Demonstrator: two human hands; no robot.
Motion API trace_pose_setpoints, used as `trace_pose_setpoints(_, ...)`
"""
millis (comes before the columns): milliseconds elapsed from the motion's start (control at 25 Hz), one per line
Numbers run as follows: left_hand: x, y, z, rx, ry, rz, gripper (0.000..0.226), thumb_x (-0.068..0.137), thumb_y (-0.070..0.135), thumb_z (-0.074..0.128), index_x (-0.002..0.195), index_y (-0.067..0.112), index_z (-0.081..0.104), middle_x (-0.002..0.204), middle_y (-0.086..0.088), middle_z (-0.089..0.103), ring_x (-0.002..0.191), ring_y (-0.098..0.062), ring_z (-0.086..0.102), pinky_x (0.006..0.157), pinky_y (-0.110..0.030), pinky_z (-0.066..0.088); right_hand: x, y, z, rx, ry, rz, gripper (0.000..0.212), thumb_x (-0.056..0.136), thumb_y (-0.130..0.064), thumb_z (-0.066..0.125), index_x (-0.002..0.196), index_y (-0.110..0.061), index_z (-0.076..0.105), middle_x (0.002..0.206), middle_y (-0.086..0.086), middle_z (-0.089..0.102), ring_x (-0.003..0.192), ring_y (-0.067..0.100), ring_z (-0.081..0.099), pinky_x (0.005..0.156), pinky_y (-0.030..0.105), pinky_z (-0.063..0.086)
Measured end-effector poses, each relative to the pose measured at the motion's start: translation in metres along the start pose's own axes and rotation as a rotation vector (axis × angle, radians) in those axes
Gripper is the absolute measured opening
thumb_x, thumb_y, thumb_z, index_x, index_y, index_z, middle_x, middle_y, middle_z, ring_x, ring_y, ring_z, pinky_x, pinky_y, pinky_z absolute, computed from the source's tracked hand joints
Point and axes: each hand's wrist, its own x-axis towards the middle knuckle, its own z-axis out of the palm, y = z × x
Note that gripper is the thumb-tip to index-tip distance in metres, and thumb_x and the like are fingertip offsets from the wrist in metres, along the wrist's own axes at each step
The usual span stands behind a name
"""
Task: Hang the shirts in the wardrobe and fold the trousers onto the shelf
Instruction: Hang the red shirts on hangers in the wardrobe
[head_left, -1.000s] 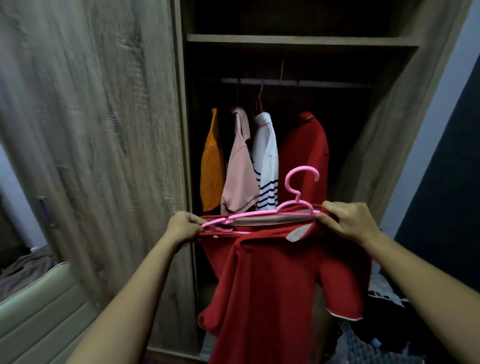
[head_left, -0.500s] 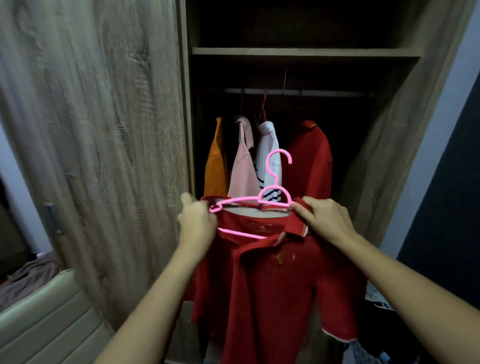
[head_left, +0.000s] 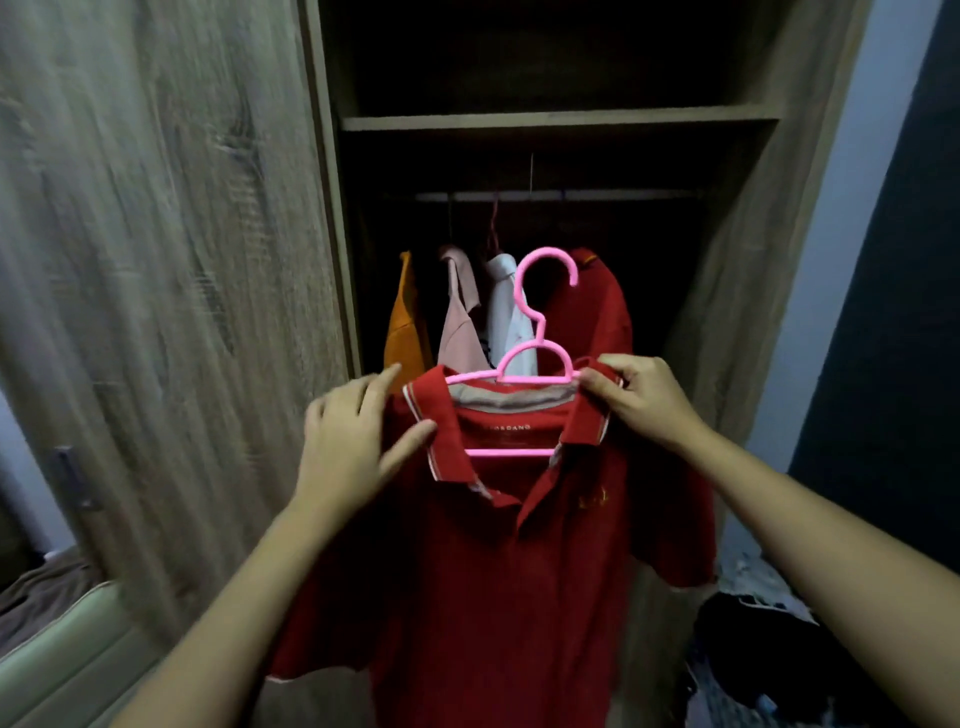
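Before wardrobe (head_left: 727, 364): red shirt (head_left: 493, 571) on pink hanger (head_left: 535, 358), not yet on rail (head_left: 597, 196). Right hand (head_left: 644, 400) pinches collar (head_left: 584, 415); left hand (head_left: 348, 441), fingers straight, touches other side. Four shirts (head_left: 460, 322) hung; folding yet to do.

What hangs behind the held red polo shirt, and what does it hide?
On the rail: an orange shirt, a pink shirt, a white shirt and a red shirt. The red polo shirt hides their lower parts.

Left hand (head_left: 353, 441) splayed, right hand (head_left: 641, 400) curled in a pinch
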Motion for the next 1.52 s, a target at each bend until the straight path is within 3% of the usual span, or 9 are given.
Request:
trace_pose_setpoints(160, 0.018, -0.023, -0.005, -0.273, -0.163, -0.006, 0.038, 0.078, 0.068, 0.041, 0.079, 0.032, 0.053, 0.064, 0.01, 0.058, 0.064, -0.013, 0.059, 0.058, -0.029, 0.038, 0.013, -0.014, -0.008, -0.091, -0.054, -0.05, 0.054, 0.076, -0.076, 0.039, 0.068, -0.025, 0.053, 0.059, -0.003, 0.052, 0.057, 0.009, 0.049, 0.06, 0.041, 0.043)
trace_pose_setpoints(480, 0.034, -0.035, -0.007, -0.349, -0.027, -0.102, 0.033, 0.077, 0.063, 0.046, 0.088, 0.034, 0.057, 0.061, 0.013, 0.058, 0.066, -0.016, 0.06, 0.063, -0.038, 0.047, 0.02, -0.011, -0.029, -0.196, -0.127, -0.032, 0.037, 0.079, -0.07, 0.036, 0.096, -0.044, 0.056, 0.08, -0.015, 0.064, 0.079, 0.007, 0.061, 0.073, 0.035, 0.048)
trace_pose_setpoints(640, 0.036, -0.051, -0.016, -0.394, -0.015, -0.17, 0.037, 0.075, 0.064, 0.049, 0.092, 0.035, 0.065, 0.069, 0.021, 0.064, 0.07, 0.0, 0.056, 0.068, -0.034, 0.047, 0.002, 0.022, -0.035, -0.149, -0.127, 0.026, 0.053, 0.082, -0.07, 0.031, 0.092, -0.025, 0.057, 0.079, -0.008, 0.063, 0.074, 0.001, 0.06, 0.074, 0.027, 0.047)
trace_pose_setpoints(800, 0.042, -0.046, -0.024, -0.331, -0.184, -0.045, 0.03, 0.078, 0.063, 0.045, 0.09, 0.042, 0.063, 0.074, 0.024, 0.065, 0.073, 0.01, 0.058, 0.068, -0.022, 0.046, -0.009, 0.019, -0.02, 0.018, -0.044, 0.017, 0.042, 0.089, -0.048, 0.041, 0.076, -0.011, 0.054, 0.063, -0.003, 0.048, 0.059, 0.002, 0.044, 0.059, 0.018, 0.033)
trace_pose_setpoints(960, 0.044, -0.05, -0.025, -0.462, -0.159, -0.039, 0.008, 0.086, 0.026, 0.068, 0.089, 0.032, 0.071, 0.08, 0.039, 0.064, 0.076, 0.023, 0.054, 0.07, -0.007, 0.042, -0.009, 0.021, -0.011, 0.16, -0.062, 0.085, 0.049, 0.094, -0.049, 0.037, 0.082, -0.007, 0.059, 0.069, -0.003, 0.052, 0.062, -0.002, 0.046, 0.063, 0.015, 0.036)
trace_pose_setpoints(1080, 0.039, -0.055, -0.025, -0.531, -0.17, -0.062, 0.032, 0.084, 0.021, 0.069, 0.082, 0.053, 0.067, 0.086, 0.038, 0.065, 0.084, 0.021, 0.056, 0.075, -0.007, 0.044, -0.009, 0.031, -0.012, 0.363, -0.085, 0.256, 0.052, 0.084, -0.055, 0.051, 0.089, -0.006, 0.064, 0.08, -0.004, 0.064, 0.072, -0.001, 0.058, 0.073, 0.019, 0.046)
trace_pose_setpoints(1240, 0.035, -0.053, -0.017, -0.6, -0.22, -0.104, 0.023, 0.084, 0.025, 0.068, 0.088, 0.047, 0.07, 0.094, 0.024, 0.071, 0.089, 0.013, 0.06, 0.082, -0.016, 0.048, -0.002, 0.021, -0.011, -0.103, -0.26, 0.102, 0.038, 0.092, -0.049, 0.043, 0.115, -0.025, 0.061, 0.115, -0.007, 0.065, 0.112, 0.015, 0.058, 0.098, 0.035, 0.043)
trace_pose_setpoints(1360, 0.038, -0.048, -0.014, -0.66, -0.27, -0.08, 0.019, 0.085, 0.023, 0.066, 0.091, 0.04, 0.071, 0.091, 0.027, 0.07, 0.087, 0.015, 0.057, 0.08, -0.014, 0.047, 0.009, -0.001, -0.008, -0.253, -0.236, 0.085, 0.02, 0.094, -0.046, 0.041, 0.095, -0.033, 0.056, 0.09, -0.011, 0.065, 0.098, 0.019, 0.062, 0.083, 0.04, 0.048)
trace_pose_setpoints(1520, 0.041, -0.06, -0.019, -0.59, -0.29, -0.075, 0.034, 0.088, 0.029, 0.06, 0.089, 0.063, 0.062, 0.096, 0.043, 0.059, 0.095, 0.022, 0.052, 0.086, -0.007, 0.043, 0.009, -0.006, -0.001, -0.203, -0.069, 0.146, 0.017, 0.091, -0.045, 0.049, 0.087, -0.032, 0.059, 0.068, -0.006, 0.058, 0.074, 0.018, 0.058, 0.068, 0.034, 0.043)
